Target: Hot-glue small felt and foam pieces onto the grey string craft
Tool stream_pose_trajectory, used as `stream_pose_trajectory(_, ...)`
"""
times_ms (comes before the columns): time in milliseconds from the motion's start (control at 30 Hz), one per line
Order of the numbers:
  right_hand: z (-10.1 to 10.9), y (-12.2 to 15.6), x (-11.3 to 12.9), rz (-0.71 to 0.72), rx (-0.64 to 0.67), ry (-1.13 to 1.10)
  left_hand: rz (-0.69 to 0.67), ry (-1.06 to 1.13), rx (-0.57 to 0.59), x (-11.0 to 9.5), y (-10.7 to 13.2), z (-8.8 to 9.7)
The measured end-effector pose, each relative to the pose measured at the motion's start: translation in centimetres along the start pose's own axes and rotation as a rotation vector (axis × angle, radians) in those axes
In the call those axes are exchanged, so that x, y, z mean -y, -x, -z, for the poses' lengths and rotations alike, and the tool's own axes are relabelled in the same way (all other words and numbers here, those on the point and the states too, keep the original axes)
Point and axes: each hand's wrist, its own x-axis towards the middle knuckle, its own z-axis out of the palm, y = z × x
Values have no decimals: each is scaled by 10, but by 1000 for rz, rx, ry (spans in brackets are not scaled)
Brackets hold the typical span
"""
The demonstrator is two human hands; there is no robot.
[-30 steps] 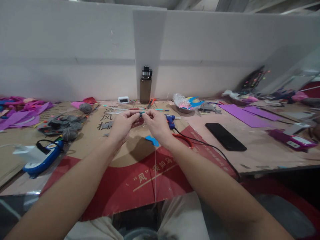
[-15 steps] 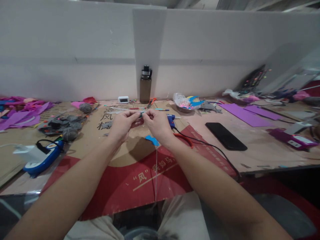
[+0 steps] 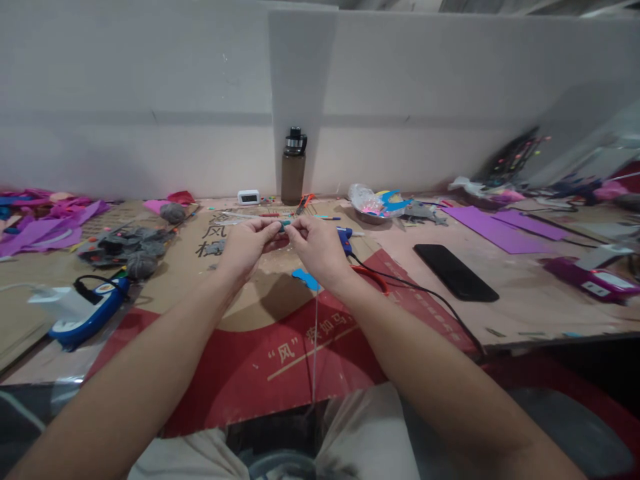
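My left hand (image 3: 247,247) and my right hand (image 3: 319,248) meet above the cardboard-covered table (image 3: 240,293), fingertips pinched together on a small teal piece (image 3: 285,225). A thin thread (image 3: 315,347) hangs straight down from under my right hand to the table's front edge. Below my right wrist lies a blue foam cut-out (image 3: 305,278). A blue glue gun (image 3: 344,239) sits just right of my right hand, its black cord (image 3: 425,293) trailing off to the right.
A brown bottle (image 3: 293,170) stands against the white partition. Grey felt and yarn balls (image 3: 131,250) lie left, with purple scraps (image 3: 40,223) beyond. A blue-white device (image 3: 83,310) is near left. A black phone (image 3: 455,271), purple sheets (image 3: 493,230) and red-handled pliers (image 3: 370,277) lie right.
Both hands stay pinched together on the small piece, with only a slight shift of the view; nothing on the table has moved.
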Motion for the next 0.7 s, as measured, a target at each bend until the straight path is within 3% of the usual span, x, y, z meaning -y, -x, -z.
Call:
stream_pose_trajectory(133,0,0,0,18,10,68,-8,-8,20,2,-2,2)
stream_pose_trajectory(533,-2,5,4,167,57,196,-16,-79,-82,-1,0,0)
stream_pose_trajectory(700,-3,5,1,174,46,212,-2,-25,-53,-2,0,1)
